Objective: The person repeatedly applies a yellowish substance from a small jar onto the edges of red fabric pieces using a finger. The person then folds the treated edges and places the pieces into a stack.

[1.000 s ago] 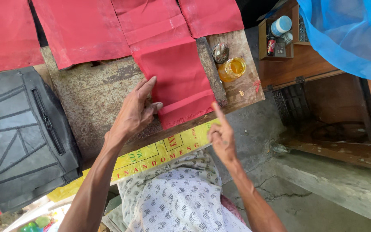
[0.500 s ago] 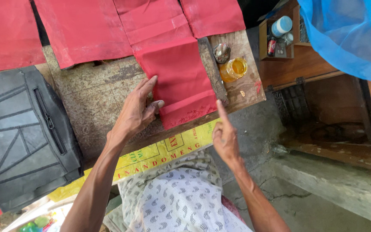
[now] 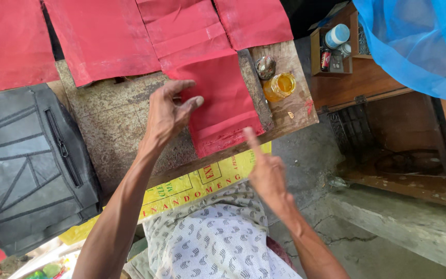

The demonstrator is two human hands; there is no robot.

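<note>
Red cloth covers most of the upper view: several flat red pieces [image 3: 99, 44] lie side by side across the far part of the worn work board [image 3: 112, 129], and one narrower red strip [image 3: 218, 103] runs from them toward the person, its long axis pointing from the far edge of the board to the near edge. The near end of this strip reaches the board's front edge and looks a little frayed there.

A black zipped bag [image 3: 27, 165] lies to the left of the board, well apart from the strip. A yellow printed sack [image 3: 197, 183] hangs below the board's front edge, above the person's patterned lap.

The left hand [image 3: 169, 113] is over the board at the strip's left edge, fingers spread and loosely bent, thumb tip just over the cloth; it grips nothing, and whether the fingertips touch the cloth cannot be told. The strip lies directly to the right of these fingers. The right hand [image 3: 267, 173] is off the board, near the strip's near right corner, forefinger stretched toward the cloth, the other fingers curled, holding nothing. The left hand is the nearer to the strip.

A small jar of yellow stuff [image 3: 280, 86] and a dark round lid [image 3: 265, 67] stand just beside the strip's right edge.
</note>
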